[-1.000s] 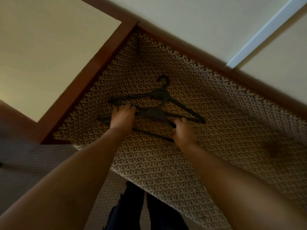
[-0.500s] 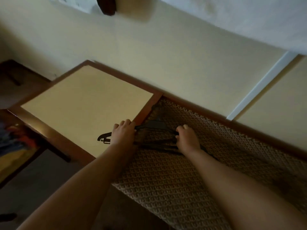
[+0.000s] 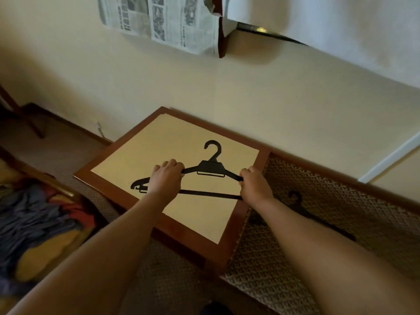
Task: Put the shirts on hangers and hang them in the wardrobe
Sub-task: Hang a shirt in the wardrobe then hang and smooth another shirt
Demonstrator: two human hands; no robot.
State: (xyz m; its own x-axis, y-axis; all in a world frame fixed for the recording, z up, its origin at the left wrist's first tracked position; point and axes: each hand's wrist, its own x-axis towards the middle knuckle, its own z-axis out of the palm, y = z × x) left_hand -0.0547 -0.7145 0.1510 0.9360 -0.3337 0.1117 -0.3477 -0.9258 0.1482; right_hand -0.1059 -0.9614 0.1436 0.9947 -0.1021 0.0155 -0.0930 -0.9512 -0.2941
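A: Black plastic, item one: hanger [image 3: 211, 168]. Our left hand [image 3: 167, 177] has its fingers curled over the left shoulder arm; our right hand [image 3: 254, 184] clamps the right end, where shoulder arm meets bottom bar. Both grips closed on it.

B: Location?

A: Held above the cream-topped side table [image 3: 159, 148] with the reddish wooden frame, apparently clear of the surface, though we cannot tell for certain. Long axis runs left to right across our view, right end slightly lower; hook [image 3: 213, 148] points away from us, toward the wall, its opening facing left.

B: Further stock?

A: Item two: a second black hook end [image 3: 137, 185] shows beside our left wrist, so we judge that hand carries another hanger. Item three: a dark hanger [image 3: 302, 206] lying on the patterned bedspread [image 3: 341, 189] to the right, partly behind our right forearm.

B: Garments?

A: A heap of coloured clothes [image 3: 38, 221] at far left, blue, red and yellow. Individual shirts cannot be made out.

B: Progress?

A: Early, by our judgement. Hangers collected; nothing dressed, nothing hung. No wardrobe in view.
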